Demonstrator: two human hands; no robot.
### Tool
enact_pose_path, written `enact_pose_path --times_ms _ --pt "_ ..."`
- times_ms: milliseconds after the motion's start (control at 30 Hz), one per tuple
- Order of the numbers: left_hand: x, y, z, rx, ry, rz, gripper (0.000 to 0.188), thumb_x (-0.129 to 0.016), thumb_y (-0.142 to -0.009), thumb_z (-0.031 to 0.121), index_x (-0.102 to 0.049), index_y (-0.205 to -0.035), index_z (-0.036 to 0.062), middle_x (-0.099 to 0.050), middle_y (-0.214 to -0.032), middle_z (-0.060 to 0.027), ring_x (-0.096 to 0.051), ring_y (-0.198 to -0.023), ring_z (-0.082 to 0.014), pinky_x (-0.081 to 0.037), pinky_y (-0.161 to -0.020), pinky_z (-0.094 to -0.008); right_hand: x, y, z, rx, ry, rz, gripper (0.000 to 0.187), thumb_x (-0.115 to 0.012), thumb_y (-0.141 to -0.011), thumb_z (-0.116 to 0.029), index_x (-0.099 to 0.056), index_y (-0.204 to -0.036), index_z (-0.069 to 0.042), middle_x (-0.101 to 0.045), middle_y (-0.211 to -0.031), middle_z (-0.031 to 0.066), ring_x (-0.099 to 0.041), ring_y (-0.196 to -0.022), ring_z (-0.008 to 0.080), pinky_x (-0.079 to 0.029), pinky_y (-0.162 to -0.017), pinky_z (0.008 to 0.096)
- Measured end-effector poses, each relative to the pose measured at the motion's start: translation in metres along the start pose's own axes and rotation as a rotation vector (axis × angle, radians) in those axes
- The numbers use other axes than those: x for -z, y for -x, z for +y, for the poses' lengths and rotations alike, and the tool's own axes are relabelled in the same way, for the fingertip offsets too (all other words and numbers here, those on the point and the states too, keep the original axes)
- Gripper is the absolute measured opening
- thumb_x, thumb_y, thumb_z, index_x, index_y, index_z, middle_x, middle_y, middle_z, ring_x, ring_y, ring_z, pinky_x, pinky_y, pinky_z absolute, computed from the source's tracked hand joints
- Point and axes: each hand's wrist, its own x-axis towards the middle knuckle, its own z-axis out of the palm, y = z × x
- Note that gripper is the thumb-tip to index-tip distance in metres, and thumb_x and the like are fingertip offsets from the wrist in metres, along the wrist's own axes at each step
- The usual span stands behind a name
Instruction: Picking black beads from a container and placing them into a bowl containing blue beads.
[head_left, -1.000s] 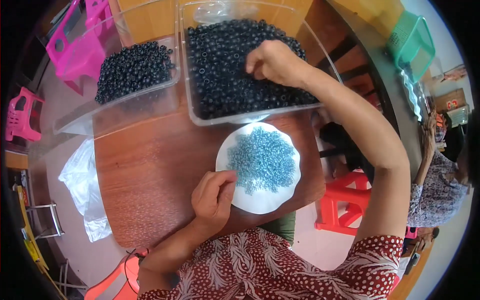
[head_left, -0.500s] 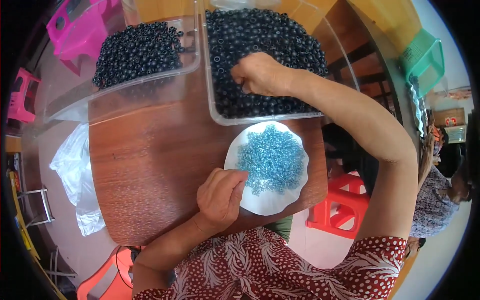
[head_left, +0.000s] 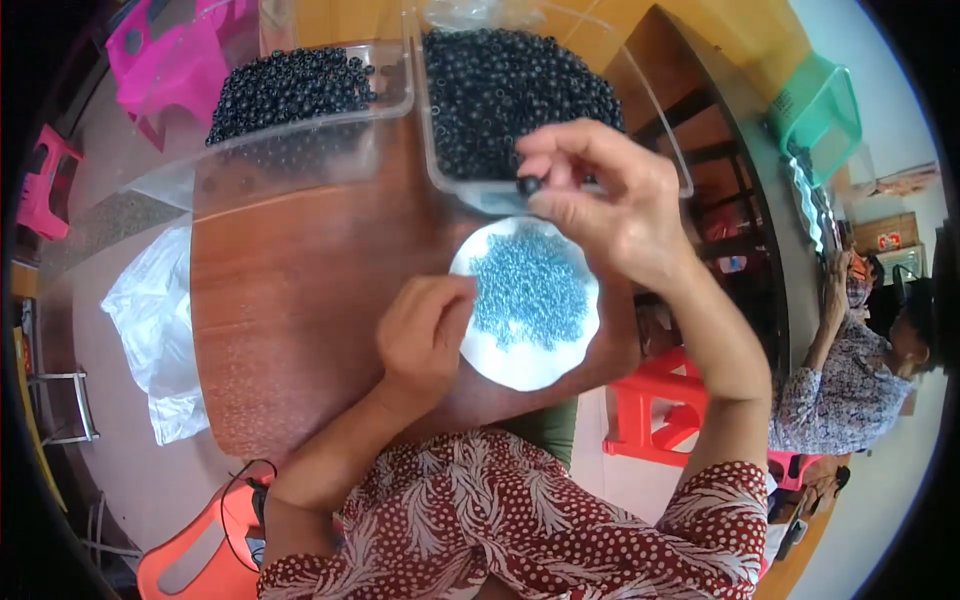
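My right hand (head_left: 625, 205) is raised near the front edge of a clear plastic bin (head_left: 480, 188), its fingertips pinching a dark round bead (head_left: 529, 185). The bin holds a heap of black beads (head_left: 510, 100). My left hand (head_left: 422, 330) is closed in a pinch at the left rim of a white scalloped plate (head_left: 530, 372); whatever lies between those fingers cannot be made out. Tiny pale-blue glass beads (head_left: 530, 285) are heaped on the plate.
A second clear bin (head_left: 408, 95) with black beads (head_left: 290, 92) stands at the far left of the brown wooden table (head_left: 290, 300). Around it are a white plastic bag (head_left: 160, 335), a red stool (head_left: 655, 410), pink chairs (head_left: 165, 75) and a green basket (head_left: 825, 120). Another person (head_left: 840, 390) sits at right.
My right hand has come out of the black beads toward me, now with one bead showing at its fingertips. My left hand remains pinched beside the plate. The whole view has shifted slightly.
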Motion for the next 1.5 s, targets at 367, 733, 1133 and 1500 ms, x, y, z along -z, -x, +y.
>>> enact_pose_path --times_ms 367,733,1133,1500 --pt "0.009 0.008 0.039 0.879 1.195 -0.117 0.022 -0.057 -0.085 0.012 -0.057 -0.1 -0.0026 -0.061 -0.08 -0.0056 -0.055 -0.066 -0.0106 -0.042 -0.058 -0.0215 -0.057 0.086 0.0 0.106 -0.197 0.138 0.028 -0.07 -0.064 0.007 -0.061 -0.09 0.002 -0.062 -0.09 0.0101 -0.053 -0.075 0.0143 -0.043 -0.07 0.0265" --pt "0.006 0.031 0.035 0.868 1.225 -0.17 0.02 -0.062 -0.08 0.006 -0.06 -0.098 -0.0023 -0.06 -0.084 -0.0036 -0.054 -0.072 -0.0094 -0.041 -0.065 -0.0203 -0.071 0.11 -0.005 0.146 -0.045 0.184 0.023 -0.069 -0.063 0.005 -0.061 -0.085 0.002 -0.06 -0.096 0.0117 -0.054 -0.086 0.0195 -0.043 -0.075 0.0291" --pt "0.008 0.041 0.035 0.804 1.243 -0.206 0.019 -0.062 -0.078 0.002 -0.059 -0.097 -0.001 -0.061 -0.091 -0.0045 -0.055 -0.081 -0.009 -0.044 -0.073 -0.0202 -0.082 0.124 -0.009 0.207 0.08 0.255 0.025 -0.067 -0.061 0.005 -0.061 -0.085 0.002 -0.06 -0.095 0.0121 -0.053 -0.084 0.0215 -0.041 -0.075 0.0306" --pt "0.016 0.065 0.033 1.021 1.293 -0.333 0.02 -0.058 -0.081 0.004 -0.056 -0.098 -0.0044 -0.06 -0.087 -0.0069 -0.056 -0.074 -0.0126 -0.045 -0.068 -0.0231 -0.101 0.149 -0.02 0.249 0.31 0.259 0.024 -0.067 -0.064 0.0 -0.06 -0.087 0.0 -0.06 -0.091 0.0116 -0.053 -0.078 0.0244 -0.042 -0.068 0.0327"
